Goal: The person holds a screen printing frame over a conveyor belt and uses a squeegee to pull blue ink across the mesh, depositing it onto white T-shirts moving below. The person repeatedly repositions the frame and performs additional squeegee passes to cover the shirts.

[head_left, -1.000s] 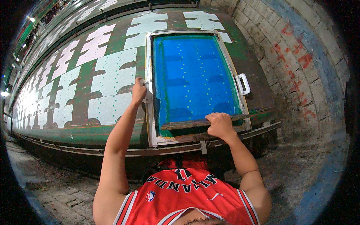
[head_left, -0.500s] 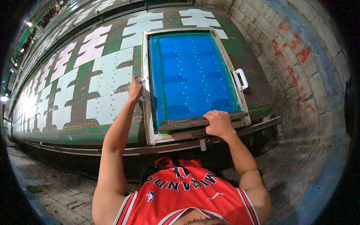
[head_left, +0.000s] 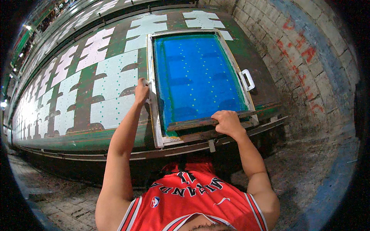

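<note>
A screen printing frame (head_left: pixel 155 127) with a blue mesh (head_left: pixel 200 73) lies on the long green table. Dots run down the mesh in two rows, and dark shapes show through it. My left hand (head_left: pixel 142 91) is closed round the handle on the frame's left side. Across the near end of the mesh lies a long dark wooden squeegee (head_left: pixel 192 123). My right hand (head_left: pixel 227 122) grips it right of its middle, fingers over the top edge. The squeegee's lower edge and the paint beneath it are mostly hidden.
A white handle (head_left: pixel 247 80) sticks out from the frame's right side. Pale cut fabric pieces (head_left: pixel 115 82), several with green dots, lie in rows on the table (head_left: pixel 84 135). A metal rail (head_left: pixel 173 152) runs along its near edge. A block wall (head_left: pixel 304 69) stands at the right.
The squeegee and my right hand have shifted slightly away from me and to the right, with the squeegee tilting a little. My left hand stays on the frame's handle.
</note>
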### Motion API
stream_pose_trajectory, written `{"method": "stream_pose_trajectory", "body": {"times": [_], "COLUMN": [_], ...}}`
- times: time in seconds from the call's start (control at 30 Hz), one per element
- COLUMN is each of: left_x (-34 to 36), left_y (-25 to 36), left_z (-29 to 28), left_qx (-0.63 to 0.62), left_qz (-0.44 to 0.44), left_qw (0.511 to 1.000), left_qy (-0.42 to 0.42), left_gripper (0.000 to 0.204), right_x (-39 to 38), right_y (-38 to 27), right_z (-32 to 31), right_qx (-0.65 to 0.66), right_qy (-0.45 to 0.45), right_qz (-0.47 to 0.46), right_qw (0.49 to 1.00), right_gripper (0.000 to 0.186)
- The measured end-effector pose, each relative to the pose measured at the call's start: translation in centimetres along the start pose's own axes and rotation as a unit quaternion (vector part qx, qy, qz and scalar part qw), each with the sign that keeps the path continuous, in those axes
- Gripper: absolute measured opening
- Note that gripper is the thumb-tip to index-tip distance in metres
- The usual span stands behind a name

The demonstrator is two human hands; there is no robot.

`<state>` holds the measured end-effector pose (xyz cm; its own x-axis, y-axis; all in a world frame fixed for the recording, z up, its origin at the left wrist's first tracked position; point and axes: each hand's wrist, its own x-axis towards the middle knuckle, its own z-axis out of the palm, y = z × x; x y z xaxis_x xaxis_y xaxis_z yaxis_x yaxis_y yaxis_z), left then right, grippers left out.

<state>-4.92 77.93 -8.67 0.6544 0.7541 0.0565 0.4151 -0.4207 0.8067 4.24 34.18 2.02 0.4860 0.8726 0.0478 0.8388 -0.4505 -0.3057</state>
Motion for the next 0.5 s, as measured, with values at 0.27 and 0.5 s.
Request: {"method": "stream_pose_trajectory", "body": {"times": [0.27,0.5], "left_x": [1.2,-1.0], "left_y": [0.6,0.8], "left_z": [-0.1,0.0], "left_qx": [0.019,0.042], "left_qz": [0.002,0.016], "left_qw": [1.0,0.999], "left_qy": [-0.004,0.0], "left_gripper": [0.046,0.046], "right_x": [1.2,0.3], "right_y": [-0.2,-0.3], "right_z": [-1.2,-0.6], "right_qx": [-0.025,-0.034], "right_qy": [-0.016,-0.041], "right_qz": [-0.001,-0.001], "right_qw": [1.0,0.999], "right_gripper": [0.032,0.035]}}
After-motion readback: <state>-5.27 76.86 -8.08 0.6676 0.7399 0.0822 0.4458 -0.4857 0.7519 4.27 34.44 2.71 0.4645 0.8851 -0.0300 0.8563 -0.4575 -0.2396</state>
